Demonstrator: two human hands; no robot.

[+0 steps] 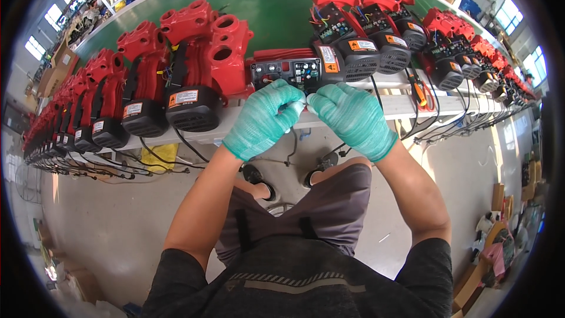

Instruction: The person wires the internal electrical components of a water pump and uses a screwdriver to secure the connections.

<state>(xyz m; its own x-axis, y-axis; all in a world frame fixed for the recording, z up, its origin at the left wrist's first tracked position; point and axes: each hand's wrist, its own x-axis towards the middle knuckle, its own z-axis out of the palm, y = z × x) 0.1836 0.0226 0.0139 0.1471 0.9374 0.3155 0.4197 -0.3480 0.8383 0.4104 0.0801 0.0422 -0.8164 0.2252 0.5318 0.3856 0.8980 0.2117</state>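
Green-gloved, your left hand (pixel 263 119) and right hand (pixel 353 119) met at the open control panel (pixel 286 73) on the bench edge (pixel 400 106).
Fingertips pinched together, perhaps on something small; the panel's wiring looked fragile, so grip its housing.

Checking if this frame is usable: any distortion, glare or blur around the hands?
Head view: strong fisheye bend, the white bench edge curves and the corners go black; windows blow out bright; left hand and right hand in green gloves are sharp, evenly lit, no hard shadows.
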